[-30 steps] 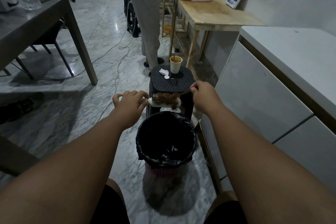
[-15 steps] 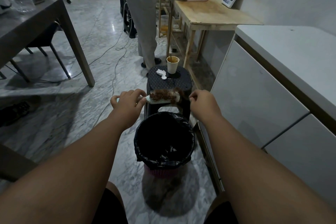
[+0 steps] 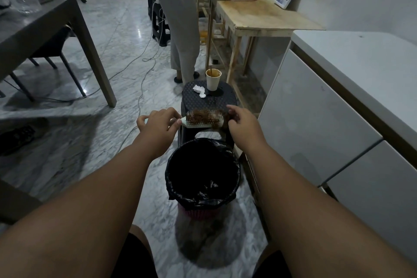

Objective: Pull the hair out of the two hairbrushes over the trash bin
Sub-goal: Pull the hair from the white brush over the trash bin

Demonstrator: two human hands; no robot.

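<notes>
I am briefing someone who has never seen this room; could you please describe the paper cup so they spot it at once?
Beyond the black-lined trash bin on the marble floor stands a low black stool. The paper cup stands upright at its far edge, beside a crumpled white tissue. Unlike the tissue, it is tall, with brown liquid and a stick inside.

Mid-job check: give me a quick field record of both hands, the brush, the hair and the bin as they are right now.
left hand: grips the hairbrush handle
right hand: pinches hair at the brush's far end
hairbrush: held roughly level, in front of the stool
hair: brown clump tangled in the bristles
trash bin: black liner, open, below the brush and nearer the person
second brush: not in view
</notes>
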